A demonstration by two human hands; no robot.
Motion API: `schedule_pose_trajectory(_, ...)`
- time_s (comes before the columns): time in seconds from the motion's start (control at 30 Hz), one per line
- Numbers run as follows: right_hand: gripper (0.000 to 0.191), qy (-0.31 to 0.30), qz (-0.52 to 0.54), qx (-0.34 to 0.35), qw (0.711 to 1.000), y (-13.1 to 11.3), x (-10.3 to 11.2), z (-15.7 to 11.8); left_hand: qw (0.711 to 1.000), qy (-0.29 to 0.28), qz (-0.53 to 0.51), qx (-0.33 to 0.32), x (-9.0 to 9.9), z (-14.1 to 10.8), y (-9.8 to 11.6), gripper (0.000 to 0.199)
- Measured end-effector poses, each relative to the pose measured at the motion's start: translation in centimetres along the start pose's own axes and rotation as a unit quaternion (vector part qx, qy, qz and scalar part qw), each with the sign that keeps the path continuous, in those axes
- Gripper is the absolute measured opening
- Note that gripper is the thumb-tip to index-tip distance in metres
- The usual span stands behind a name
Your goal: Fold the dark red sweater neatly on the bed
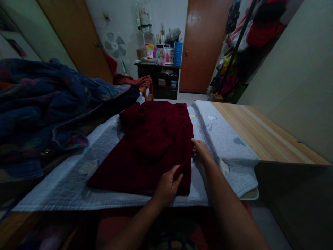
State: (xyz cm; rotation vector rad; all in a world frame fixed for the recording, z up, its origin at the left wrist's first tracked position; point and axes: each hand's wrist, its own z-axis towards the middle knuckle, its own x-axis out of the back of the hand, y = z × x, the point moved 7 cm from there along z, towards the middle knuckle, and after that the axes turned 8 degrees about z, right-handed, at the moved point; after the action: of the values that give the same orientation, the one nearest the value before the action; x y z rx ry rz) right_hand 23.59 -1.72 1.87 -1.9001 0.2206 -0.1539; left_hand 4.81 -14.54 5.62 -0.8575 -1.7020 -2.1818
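The left hand (168, 184) touches the near right part of the dark red garment (158, 146), thumb and fingers slightly apart. The right hand (199, 150) is at the garment's right edge; whether it pinches I can't tell. The garment lies on a pale quilted cloth (62, 180).

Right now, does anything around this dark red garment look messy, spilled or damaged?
No spill or damage shows. The blue patterned clothing looks untidy, heaped loosely to the left of the dark red garment, which is spread out with a few wrinkles.
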Motion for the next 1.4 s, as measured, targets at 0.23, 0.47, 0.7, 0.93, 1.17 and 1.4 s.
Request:
schedule_pose_trajectory(0.23, 0.023, -0.019, -0.034, 0.0, 0.999, -1.0, 0.8, -1.8, 0.993, -0.023, 0.088, -0.08, -1.0, -0.6, 0.9, 0.053)
schedule_pose_trajectory(0.47, 0.048, -0.083, -0.106, 0.023, 0.991, -0.9, 2.9, -5.3, 0.973, -0.055, 0.148, -0.169, -2.1, -1.5, 2.2, 0.052)
schedule_pose_trajectory(0.7, 0.075, -0.092, -0.336, 0.115, 0.93, -0.4, 4.2, -7.8, 0.97, -0.063, 0.14, -0.191, -1.8, -1.7, 2.7, 0.035)
schedule_pose_trajectory(0.93, 0.057, 0.01, -0.544, 0.236, 0.805, -1.1, 2.7, -11.6, 0.963, -0.099, 0.131, -0.215, -1.4, -1.5, 3.4, 0.024)
schedule_pose_trajectory(1.17, 0.045, -0.034, -0.532, 0.357, 0.767, 0.5, -1.1, -14.5, 0.951, -0.028, 0.237, -0.196, -0.2, -0.7, 2.6, 0.022)
schedule_pose_trajectory(1.4, 0.05, -0.093, -0.547, 0.344, 0.758, 2.4, -0.5, -14.9, 0.945, -0.043, 0.26, -0.192, -0.6, -1.3, 1.7, 0.026)
